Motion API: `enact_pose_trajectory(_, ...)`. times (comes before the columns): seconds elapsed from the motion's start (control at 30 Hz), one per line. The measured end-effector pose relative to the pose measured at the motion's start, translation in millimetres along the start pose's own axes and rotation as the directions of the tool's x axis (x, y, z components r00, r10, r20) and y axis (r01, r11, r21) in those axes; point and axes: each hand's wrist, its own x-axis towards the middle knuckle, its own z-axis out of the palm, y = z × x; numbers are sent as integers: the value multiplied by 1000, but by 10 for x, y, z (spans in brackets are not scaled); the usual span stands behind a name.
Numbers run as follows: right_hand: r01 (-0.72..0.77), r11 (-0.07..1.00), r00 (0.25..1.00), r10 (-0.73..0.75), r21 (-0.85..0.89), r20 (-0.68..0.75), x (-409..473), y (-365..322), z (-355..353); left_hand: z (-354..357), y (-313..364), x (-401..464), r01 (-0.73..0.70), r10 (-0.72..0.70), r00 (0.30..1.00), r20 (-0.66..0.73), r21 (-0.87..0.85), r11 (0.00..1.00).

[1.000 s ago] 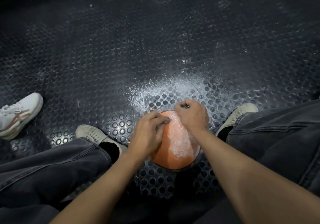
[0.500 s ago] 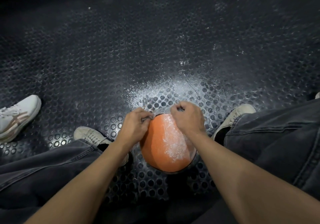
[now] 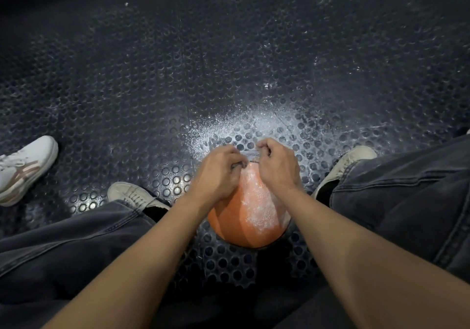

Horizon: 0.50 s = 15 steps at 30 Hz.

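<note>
Two hands meet over an orange ball (image 3: 244, 229) that sits on the floor (image 3: 178, 74) between the person's feet. The left hand (image 3: 218, 173) has its fingers curled, pinching a bit of clear film (image 3: 250, 154) at the ball's far top edge. The right hand (image 3: 277, 171), just beside it, is curled the same way and pinches the film from the other side. A short strip of film runs between the two, though it is too faint to tell how far it wraps the ball. White powder (image 3: 254, 122) dusts the ball's upper right face and the studded black floor just beyond it. Dark jeans (image 3: 407, 201) frame the ball on both sides, with a pale shoe (image 3: 132, 196) left and another (image 3: 353, 160) right. A white sneaker (image 3: 25, 168) lies well apart at the left edge.
</note>
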Motion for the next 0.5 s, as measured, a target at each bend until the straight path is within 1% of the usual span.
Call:
enact_pose_trajectory(0.07, -11, 1000, 1000, 11, 7, -11, -15, 25, -27, 18, 50, 58, -50, 49, 998, 49, 14, 999)
enact_pose_trajectory(0.1, -14, 1000, 1000, 14, 20, -2, -15, 30, -25, -18, 3, 45, -41, 41, 997, 68, 3, 999)
enact_pose_trajectory(0.2, 5, 999, 999, -7, 36, 36, -12, -38, 2, -133, -178, -50, 0, 1, 999, 33, -10, 1000)
enact_pose_trajectory(0.27, 27, 999, 999, -26, -18, 43, -20, -115, 27, -102, -95, -2, -49, 48, 999, 19, 31, 998)
enact_pose_trajectory(0.33, 25, 999, 999, -23, -39, 40, -35, -129, 33, -27, 71, 61, -113, 108, 992, 72, 67, 991)
enact_pose_trajectory(0.4, 8, 1000, 999, -7, -23, 37, -37, -104, 17, -39, 69, 58, -144, 135, 985, 107, 77, 987)
enact_pose_trajectory(0.5, -32, 996, 999, 29, 78, 40, -5, -43, 7, -126, -206, -18, -91, 88, 995, 38, 68, 994)
